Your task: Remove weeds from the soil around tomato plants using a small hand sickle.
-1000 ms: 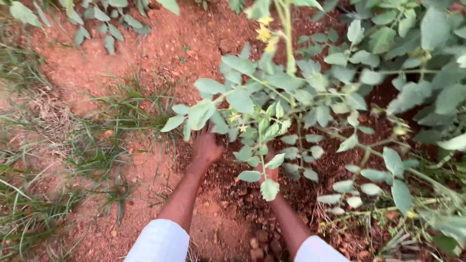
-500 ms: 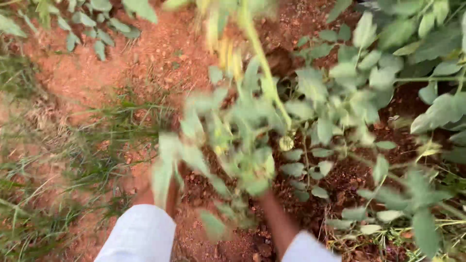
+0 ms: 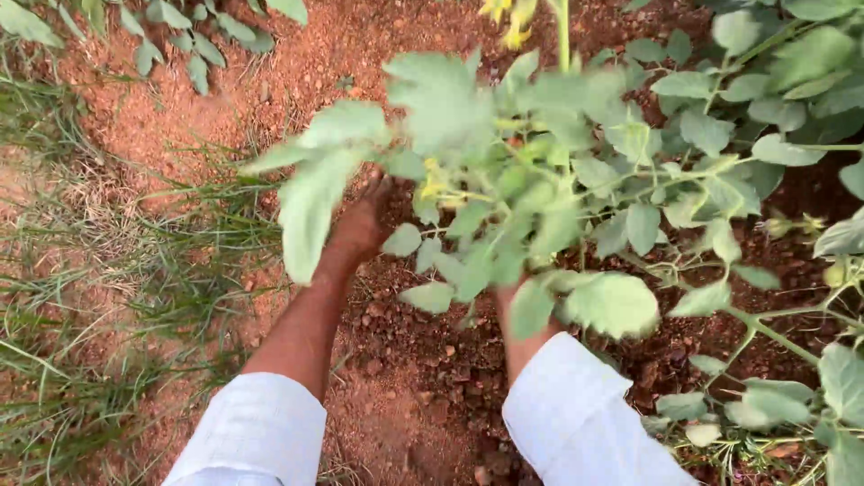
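Note:
A leafy green plant with small yellow flowers spreads across the middle and right, growing out of red-brown soil. My left hand reaches forward under its left leaves, close to the ground; the leaves cover its fingers. My right hand is hidden behind the foliage; only its forearm and white sleeve show. Whether either hand grips anything is hidden.
Sparse grass and dry straw cover the ground on the left. More leafy plants stand at the top left and along the right edge. Small clods and pebbles lie in the darker soil between my arms.
The plant's branches have swung and now lie more over my hands. My left hand, plainly visible a second ago, is now partly covered by leaves. The view has moved closer.

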